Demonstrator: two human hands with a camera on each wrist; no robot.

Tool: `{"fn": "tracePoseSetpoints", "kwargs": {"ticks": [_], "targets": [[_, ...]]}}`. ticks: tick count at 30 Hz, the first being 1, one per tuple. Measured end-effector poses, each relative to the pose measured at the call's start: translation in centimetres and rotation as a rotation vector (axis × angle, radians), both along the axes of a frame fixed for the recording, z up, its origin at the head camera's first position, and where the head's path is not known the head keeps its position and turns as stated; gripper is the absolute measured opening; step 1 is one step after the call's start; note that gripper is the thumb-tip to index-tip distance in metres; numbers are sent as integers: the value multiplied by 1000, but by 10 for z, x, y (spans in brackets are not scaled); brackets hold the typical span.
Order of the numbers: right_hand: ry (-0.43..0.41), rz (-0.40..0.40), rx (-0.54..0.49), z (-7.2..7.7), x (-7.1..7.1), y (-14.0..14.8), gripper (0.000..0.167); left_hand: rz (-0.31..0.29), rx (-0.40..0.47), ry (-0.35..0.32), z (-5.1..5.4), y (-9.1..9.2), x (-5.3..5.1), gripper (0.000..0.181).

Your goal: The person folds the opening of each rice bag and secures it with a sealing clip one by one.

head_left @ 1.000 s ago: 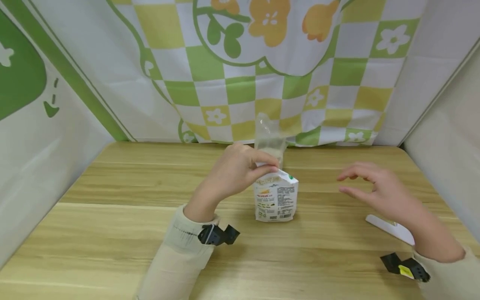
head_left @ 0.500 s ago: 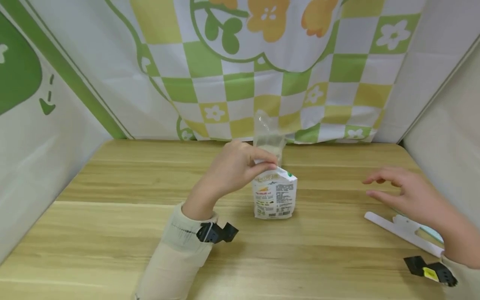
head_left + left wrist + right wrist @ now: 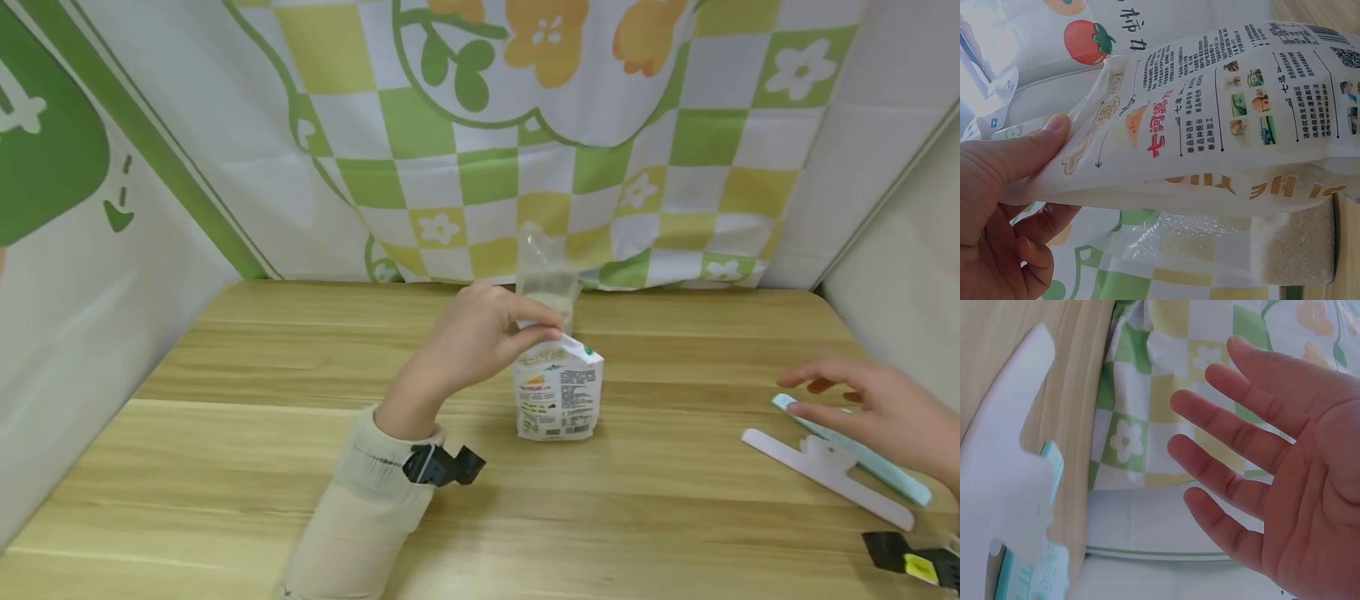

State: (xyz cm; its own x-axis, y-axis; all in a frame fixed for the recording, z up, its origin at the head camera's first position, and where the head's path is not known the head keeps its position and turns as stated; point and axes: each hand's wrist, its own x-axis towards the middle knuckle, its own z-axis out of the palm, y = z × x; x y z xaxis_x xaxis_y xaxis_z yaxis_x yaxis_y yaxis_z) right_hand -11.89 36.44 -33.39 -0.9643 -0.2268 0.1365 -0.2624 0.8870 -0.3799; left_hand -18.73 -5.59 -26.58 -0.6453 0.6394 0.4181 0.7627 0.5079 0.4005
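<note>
The bag point(image 3: 1204, 125) bears red "七河源", gold "HE".

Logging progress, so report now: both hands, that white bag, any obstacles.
Left hand pinches top of white printed bag, upright. Right hand empty, near teal bag clip and white bag clip. Nearest possible obstacle: clear rice bag behind.
</note>
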Motion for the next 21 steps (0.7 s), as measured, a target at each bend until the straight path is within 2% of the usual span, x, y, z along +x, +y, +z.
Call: {"fn": "tracePoseSetpoints", "kwargs": {"ticks": [11,17,21], "targets": [[-47,32,5,-2,-2,19,25,-5,18,0,2,1,0,15],[-134,50,44,-13,-4,36,32,-4,19,-15,2,2,-1,15],[-135,108,-21,-25,-2,49,31,-8,14,-24,2,2,-1,15]]}}
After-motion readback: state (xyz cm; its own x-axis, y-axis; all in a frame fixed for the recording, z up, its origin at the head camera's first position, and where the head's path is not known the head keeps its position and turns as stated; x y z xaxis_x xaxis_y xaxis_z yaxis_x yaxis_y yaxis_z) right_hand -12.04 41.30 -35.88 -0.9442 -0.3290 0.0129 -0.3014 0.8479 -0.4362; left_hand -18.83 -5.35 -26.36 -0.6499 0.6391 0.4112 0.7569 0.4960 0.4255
